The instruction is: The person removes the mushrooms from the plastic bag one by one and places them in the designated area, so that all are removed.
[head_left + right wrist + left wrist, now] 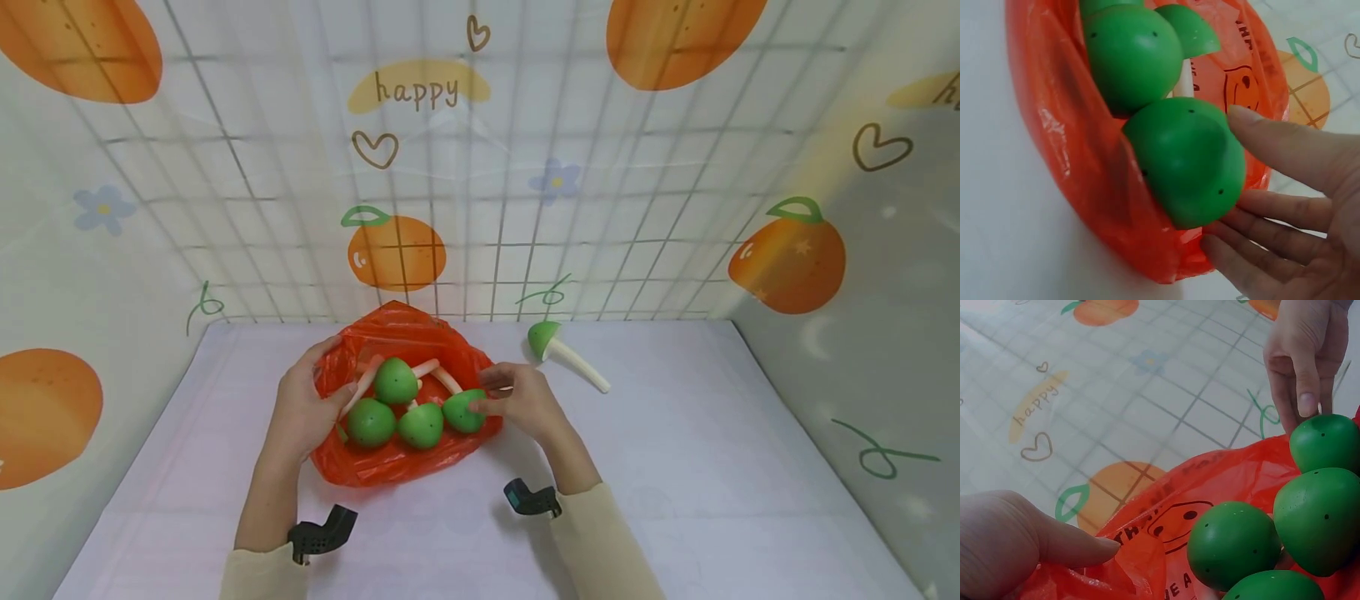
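Observation:
An orange plastic bag (390, 462) lies open on the table with several green-capped toy mushrooms (395, 382) in it. My left hand (303, 408) grips the bag's left edge, its thumb (1054, 544) pressing the film. My right hand (521, 402) holds the rightmost green cap (462, 412) at the bag's right rim. The thumb (1272, 140) lies on one side of that cap (1185, 162) and the fingers (1266, 209) on the other. One more green-capped mushroom (561, 351) lies on the table beyond my right hand, outside the bag.
The white table (712, 467) is closed in by printed walls: a grid-patterned back wall (480, 208) and side panels with oranges. Bare tabletop stretches to the right and front of the bag.

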`<state>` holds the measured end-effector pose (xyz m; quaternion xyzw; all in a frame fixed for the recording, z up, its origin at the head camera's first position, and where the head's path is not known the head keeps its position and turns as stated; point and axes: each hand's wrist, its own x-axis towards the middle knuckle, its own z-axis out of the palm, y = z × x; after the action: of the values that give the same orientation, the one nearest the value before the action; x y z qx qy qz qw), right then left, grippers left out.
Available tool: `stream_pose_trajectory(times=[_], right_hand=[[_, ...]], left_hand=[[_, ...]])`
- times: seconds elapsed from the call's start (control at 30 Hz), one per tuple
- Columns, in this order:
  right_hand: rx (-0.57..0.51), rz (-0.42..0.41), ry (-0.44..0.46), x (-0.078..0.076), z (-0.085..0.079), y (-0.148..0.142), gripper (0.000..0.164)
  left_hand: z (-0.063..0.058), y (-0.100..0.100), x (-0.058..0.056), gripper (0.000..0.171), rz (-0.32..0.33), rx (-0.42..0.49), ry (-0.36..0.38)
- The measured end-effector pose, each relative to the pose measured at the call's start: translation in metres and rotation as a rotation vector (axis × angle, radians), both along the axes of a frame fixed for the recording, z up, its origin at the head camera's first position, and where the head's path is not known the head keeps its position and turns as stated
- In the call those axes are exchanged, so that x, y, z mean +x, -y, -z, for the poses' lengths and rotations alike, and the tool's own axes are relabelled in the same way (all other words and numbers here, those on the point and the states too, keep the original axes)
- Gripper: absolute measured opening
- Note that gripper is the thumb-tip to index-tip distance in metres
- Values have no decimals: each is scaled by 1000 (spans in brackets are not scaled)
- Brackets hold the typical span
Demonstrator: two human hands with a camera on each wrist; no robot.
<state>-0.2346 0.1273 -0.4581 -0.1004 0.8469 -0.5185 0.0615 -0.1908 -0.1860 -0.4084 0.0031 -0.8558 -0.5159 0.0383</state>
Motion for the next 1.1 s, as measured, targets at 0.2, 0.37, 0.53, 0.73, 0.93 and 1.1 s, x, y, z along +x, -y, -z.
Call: stream_pose_trajectory(times=[0.2, 0.37, 0.53, 0.73, 0.93, 1.1], right_hand=[[110, 0, 0, -1, 8, 6, 55], [198, -8, -36, -1, 12, 13, 60], [213, 2, -48, 0, 11, 15, 55], [171, 11, -84, 3, 0, 9, 48], [139, 24, -92, 7, -17, 2, 46], [92, 30, -89, 12, -29, -4, 48]], left_hand=[[0, 0, 0, 71, 0, -1, -3], [-1, 1, 1, 71, -5, -6, 6], [-2, 1, 1, 71, -3, -2, 4], [-2, 1, 1, 71, 6, 10, -11], [-3, 0, 1, 71, 1, 0, -6], [-4, 0, 2, 72, -2, -1, 9]])
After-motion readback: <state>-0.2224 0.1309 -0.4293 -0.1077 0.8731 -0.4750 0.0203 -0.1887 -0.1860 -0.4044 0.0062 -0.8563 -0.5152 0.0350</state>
